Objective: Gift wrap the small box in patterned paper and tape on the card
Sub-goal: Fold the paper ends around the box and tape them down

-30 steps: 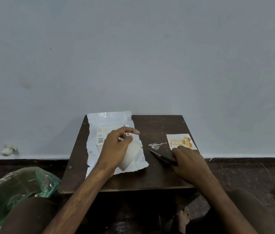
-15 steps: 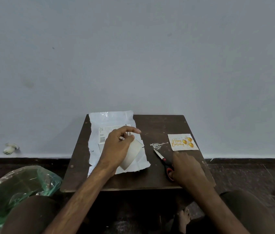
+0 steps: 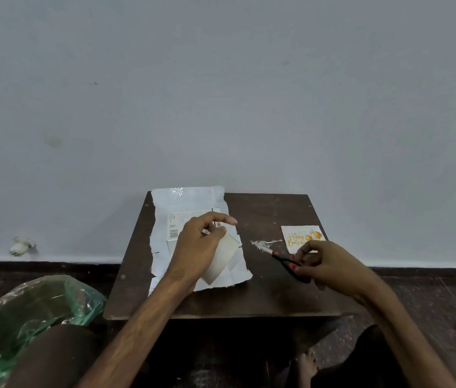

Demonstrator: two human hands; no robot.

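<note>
The dial is centred on the table (image 3: 249, 298), with 6 o'clock at the near edge. A green plastic bag (image 3: 25, 309) lies off the table at 8 o'clock.

At 4 o'clock, the scissors (image 3: 288, 260) are pinched by their handles in the curled fingers of the right hand (image 3: 330, 264), with the blades pointing toward the centre. At 9 o'clock, the left hand (image 3: 198, 247) is laid on the paper (image 3: 190, 200). A cream flap is held down by the bent thumb and curled fingers while the forefinger arches above it. It cannot be told whether anything else is pinched there. The box (image 3: 182, 222) lies under that hand on the white side of the paper, with its printed face showing at 10 o'clock.

The step in hand is judged to be a cut, either of tape or of surplus paper.

1. Pressure on the flap should be maintained so that the fold is not released while the scissors are brought across.
2. The scissors should be seated fully on the fingers before the blades are opened.
3. The blades should be kept clear of the left forefinger.

A crumpled clear scrap (image 3: 261, 243), possibly tape, lies just right of centre. The card (image 3: 302, 238) lies beyond the right hand at 2 o'clock and should be left undisturbed until the wrapping is closed.
</note>
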